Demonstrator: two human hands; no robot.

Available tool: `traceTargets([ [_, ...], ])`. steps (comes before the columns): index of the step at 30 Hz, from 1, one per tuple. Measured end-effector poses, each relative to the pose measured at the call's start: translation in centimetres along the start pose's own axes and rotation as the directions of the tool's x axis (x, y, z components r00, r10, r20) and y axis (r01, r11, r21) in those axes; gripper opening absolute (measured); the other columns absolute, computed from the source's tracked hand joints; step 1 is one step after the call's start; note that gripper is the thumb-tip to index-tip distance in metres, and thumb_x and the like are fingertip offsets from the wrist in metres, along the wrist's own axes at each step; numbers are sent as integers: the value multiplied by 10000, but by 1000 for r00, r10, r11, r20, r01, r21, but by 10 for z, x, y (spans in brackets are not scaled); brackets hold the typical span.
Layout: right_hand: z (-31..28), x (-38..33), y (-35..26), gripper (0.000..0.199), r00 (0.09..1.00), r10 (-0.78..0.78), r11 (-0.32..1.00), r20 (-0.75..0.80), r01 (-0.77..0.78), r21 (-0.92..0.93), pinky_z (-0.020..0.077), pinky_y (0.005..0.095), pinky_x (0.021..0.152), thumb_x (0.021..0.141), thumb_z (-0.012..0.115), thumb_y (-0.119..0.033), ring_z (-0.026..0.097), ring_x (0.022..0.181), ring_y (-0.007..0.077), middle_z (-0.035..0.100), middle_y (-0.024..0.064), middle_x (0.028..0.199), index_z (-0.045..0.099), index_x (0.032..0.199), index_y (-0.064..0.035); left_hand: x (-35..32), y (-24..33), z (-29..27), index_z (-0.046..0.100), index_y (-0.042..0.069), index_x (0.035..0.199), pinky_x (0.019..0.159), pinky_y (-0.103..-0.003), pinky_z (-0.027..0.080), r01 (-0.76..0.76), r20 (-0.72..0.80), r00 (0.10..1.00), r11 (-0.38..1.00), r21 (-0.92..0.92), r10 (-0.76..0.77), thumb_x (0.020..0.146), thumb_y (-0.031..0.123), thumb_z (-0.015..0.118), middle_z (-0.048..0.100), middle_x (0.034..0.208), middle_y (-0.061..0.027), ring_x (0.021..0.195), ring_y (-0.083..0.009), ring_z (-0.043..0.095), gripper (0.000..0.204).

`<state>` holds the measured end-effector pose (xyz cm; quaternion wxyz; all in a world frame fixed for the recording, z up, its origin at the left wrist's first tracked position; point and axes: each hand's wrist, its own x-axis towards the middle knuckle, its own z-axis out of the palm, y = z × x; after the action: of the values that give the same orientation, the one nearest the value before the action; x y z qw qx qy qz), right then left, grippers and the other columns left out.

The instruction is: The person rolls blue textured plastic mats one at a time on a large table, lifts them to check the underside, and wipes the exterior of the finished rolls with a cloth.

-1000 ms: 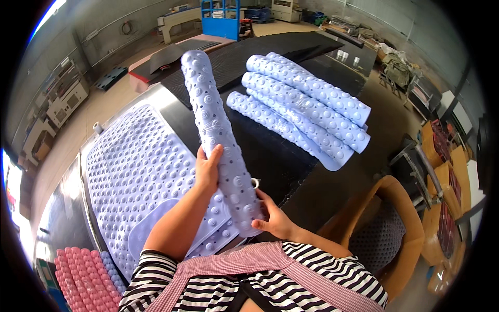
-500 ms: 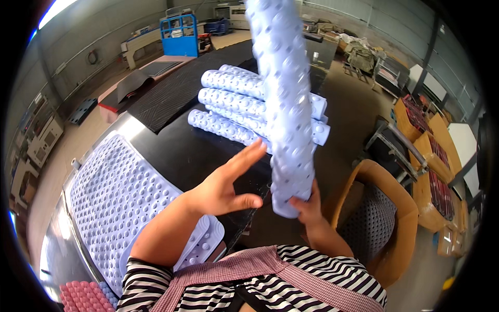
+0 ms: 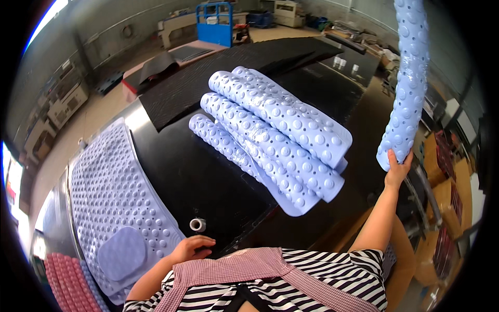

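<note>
My right hand (image 3: 397, 169) is closed around the lower end of a rolled light-blue bath mat (image 3: 408, 99), raised nearly upright on the right. Clear wrap glints around its middle, and its top runs out of view. At the table's near edge rests my left hand (image 3: 191, 249), fingers stretched out and holding nothing. Just beyond it stands a small roll of tape (image 3: 197, 224). Several more rolled light-blue mats (image 3: 275, 122) lie piled on the black table (image 3: 171, 161), covered with round bumps. To the left, a flat light-blue mat (image 3: 112, 182) bears a smooth oval pad (image 3: 122, 253).
Pink bumpy pieces (image 3: 67, 281) sit at the lower left. A black ribbed sheet (image 3: 182, 99) covers the table's far part, with small white items (image 3: 340, 63) to its right. Cardboard boxes (image 3: 442, 208) stand at the right, and a blue frame (image 3: 214, 26) stands far back.
My right hand has carried the rolled mat right, away from the pile. My left hand has drawn back from beside it to the table's near edge, and the tape roll is now in sight.
</note>
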<state>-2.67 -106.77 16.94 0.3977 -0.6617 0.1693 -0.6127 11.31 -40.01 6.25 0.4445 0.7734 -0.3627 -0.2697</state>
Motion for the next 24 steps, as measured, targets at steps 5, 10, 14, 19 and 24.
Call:
traceTargets([
  [5, 40, 76, 83, 807, 997, -61, 997, 38, 63, -50, 384, 381, 1150, 805, 844, -91, 507, 1357, 271, 528, 149, 1490, 460, 1504, 31, 131, 75, -15, 698, 21, 1152, 945, -386, 560, -363, -118, 917, 920, 148, 381, 885, -31, 730, 721, 1156, -143, 1088, -316, 699, 274],
  [10, 85, 129, 180, 789, 972, -128, 960, 196, 171, -222, 428, 381, 1124, 783, 836, -87, 582, 1301, 277, 585, 161, 1454, 503, 1495, -14, 203, 96, -21, 701, 24, 1149, 960, -390, 546, -357, -225, 893, 918, 172, 390, 842, -88, 709, 719, 1172, -163, 1104, -320, 698, 327],
  [14, 130, 123, 223, 818, 923, -44, 885, 382, 213, -414, 492, 402, 1072, 727, 836, -93, 635, 1261, 340, 658, 169, 1375, 545, 1488, -156, 204, 81, -1, 704, 30, 1119, 960, -393, 551, -215, -257, 934, 965, 151, 248, 826, -87, 723, 727, 1163, -156, 1103, -320, 703, 316],
  [19, 120, 89, 323, 747, 693, 352, 684, 629, 269, -679, 511, 429, 1029, 806, 777, -258, 650, 1233, 351, 655, 159, 1382, 524, 1508, -252, 196, 66, 6, 699, 19, 1098, 961, -401, 548, -152, -308, 934, 981, 118, 182, 824, -96, 722, 728, 1133, -149, 1090, -322, 701, 298],
  [24, 124, 71, 334, 647, 567, 373, 840, 735, 130, -526, 479, 394, 1072, 914, 716, -231, 599, 1316, 322, 617, 148, 1443, 502, 1522, -174, 155, 56, 10, 703, 14, 1076, 962, -385, 544, 65, -521, 854, 994, 88, -10, 856, -71, 715, 730, 1132, -150, 1082, -294, 703, 236],
])
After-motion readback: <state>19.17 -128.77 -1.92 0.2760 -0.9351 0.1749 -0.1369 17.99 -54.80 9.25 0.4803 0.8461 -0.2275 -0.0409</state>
